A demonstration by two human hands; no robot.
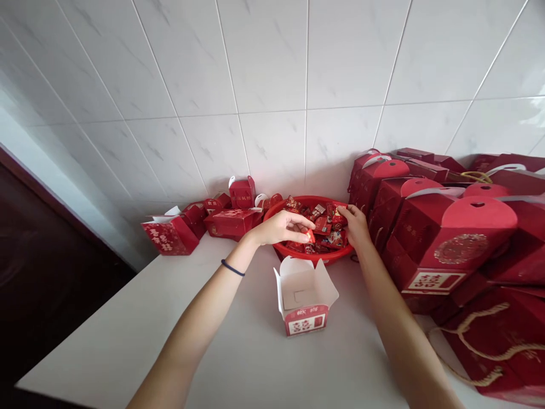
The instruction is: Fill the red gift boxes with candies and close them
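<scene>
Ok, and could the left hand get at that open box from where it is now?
Likely yes: the left hand is over the red basin, just beyond the open box, whose flaps stand spread with nothing seen across the top. It does hold a small red packet, though.

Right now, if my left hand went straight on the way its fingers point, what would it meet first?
Past the small red packet that your left hand pinches, probably the wrapped packets in the red basin; depth is unclear, so it might skim over them.
</scene>
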